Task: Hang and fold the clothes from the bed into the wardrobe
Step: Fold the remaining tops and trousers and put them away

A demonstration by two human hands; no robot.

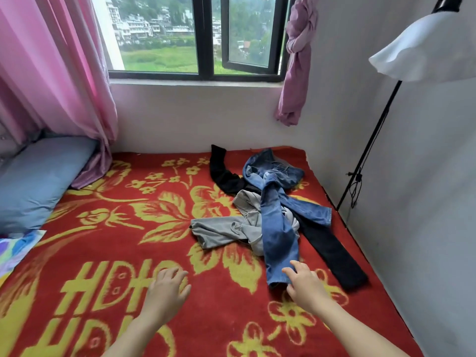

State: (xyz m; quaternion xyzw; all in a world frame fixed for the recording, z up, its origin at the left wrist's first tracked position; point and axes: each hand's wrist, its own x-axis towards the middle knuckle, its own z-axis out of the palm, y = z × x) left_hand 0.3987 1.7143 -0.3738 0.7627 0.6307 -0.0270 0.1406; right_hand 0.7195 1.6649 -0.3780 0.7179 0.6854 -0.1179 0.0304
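Note:
A heap of clothes lies on the right half of the bed, which is covered by a red blanket with yellow flowers. Blue jeans lie on top, one leg stretching toward me. Under them are a grey garment and black trousers. My right hand is at the hem of the near jeans leg, fingers spread and relaxed, gripping nothing. My left hand hovers over or rests on the blanket to the left, fingers loosely bent and empty. No wardrobe is in view.
A blue pillow lies at the bed's left end under a pink curtain. A window is behind the bed. A black lamp stand with a white shade stands along the right wall.

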